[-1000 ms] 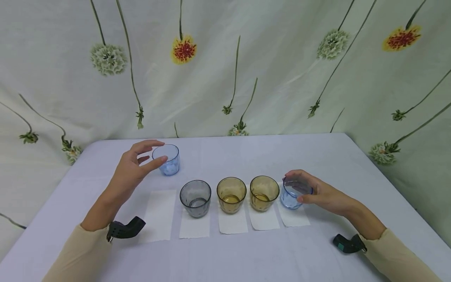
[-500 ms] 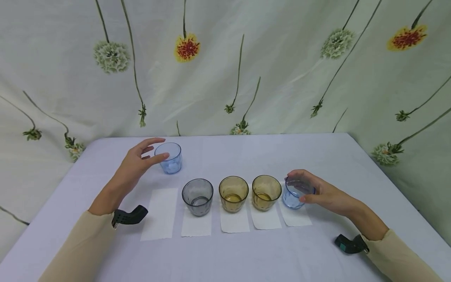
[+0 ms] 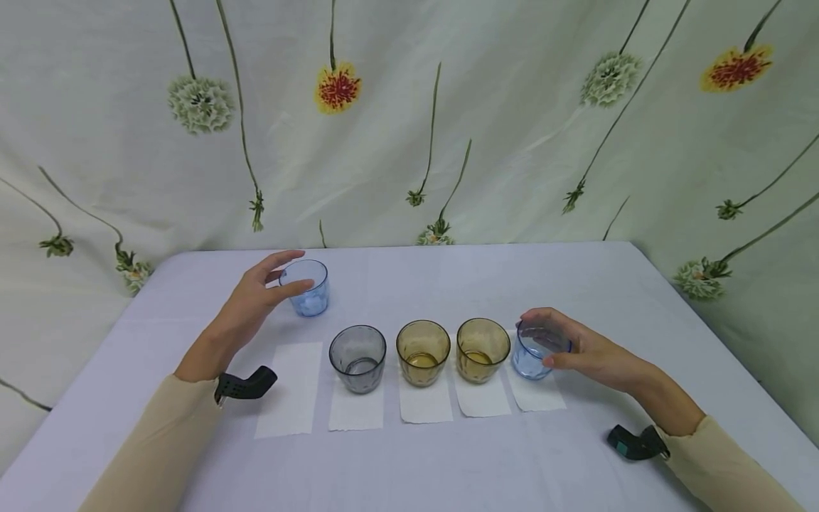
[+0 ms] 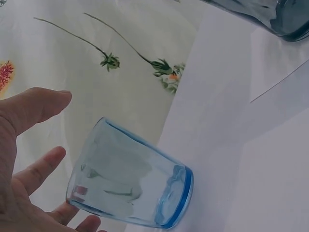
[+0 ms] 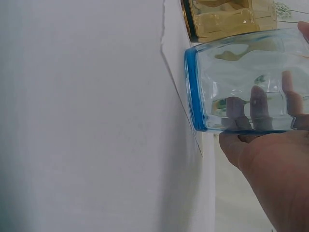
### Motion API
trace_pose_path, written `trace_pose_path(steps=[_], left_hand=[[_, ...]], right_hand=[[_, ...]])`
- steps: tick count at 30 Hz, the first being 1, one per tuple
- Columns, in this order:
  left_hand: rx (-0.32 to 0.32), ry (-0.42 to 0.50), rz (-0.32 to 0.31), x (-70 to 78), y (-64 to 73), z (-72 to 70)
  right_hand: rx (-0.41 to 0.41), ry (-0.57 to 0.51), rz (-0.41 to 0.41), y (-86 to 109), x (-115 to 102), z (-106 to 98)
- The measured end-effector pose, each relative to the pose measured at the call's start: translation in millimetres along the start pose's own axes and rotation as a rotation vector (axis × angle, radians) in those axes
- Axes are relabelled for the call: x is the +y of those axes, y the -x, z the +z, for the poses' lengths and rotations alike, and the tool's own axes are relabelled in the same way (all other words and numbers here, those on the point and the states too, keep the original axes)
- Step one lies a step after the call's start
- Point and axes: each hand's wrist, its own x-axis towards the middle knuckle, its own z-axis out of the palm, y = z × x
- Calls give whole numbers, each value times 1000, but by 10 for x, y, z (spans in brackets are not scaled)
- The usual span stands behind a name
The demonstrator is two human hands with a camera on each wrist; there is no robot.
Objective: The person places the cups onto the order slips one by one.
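Note:
On the left, toward the table's far side, a light blue drinking glass (image 3: 311, 302) stands upright. My left hand (image 3: 257, 297) reaches around its near left side, thumb and fingers spread. In the left wrist view the thumb (image 4: 50, 104) is apart from this glass (image 4: 130, 181), while the lower fingers are right at its rim. My right hand (image 3: 585, 353) holds a second blue glass (image 3: 528, 364) between thumb and fingers at the right end of a row. In the right wrist view, fingers show through that glass (image 5: 231, 87), its base close over a white paper piece.
A grey glass (image 3: 358, 364) and two amber glasses, the left one (image 3: 421, 354) and the right one (image 3: 482, 352), stand upright on white paper pieces. A further paper (image 3: 288, 391) lies bare at the row's left end. Behind the white-covered table (image 3: 435, 462) hangs a flowered cloth (image 3: 505, 92).
My left hand has moved right and closer around the far blue glass, its thumb now overlapping the near rim. My right hand and the glass it holds have stayed put.

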Motion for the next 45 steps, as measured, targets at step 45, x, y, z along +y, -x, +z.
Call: trace_pose_path(steps=[45], left_hand=[[-79, 185, -21, -127, -149, 156]], right_hand=[[2, -3, 2, -2, -11, 7]])
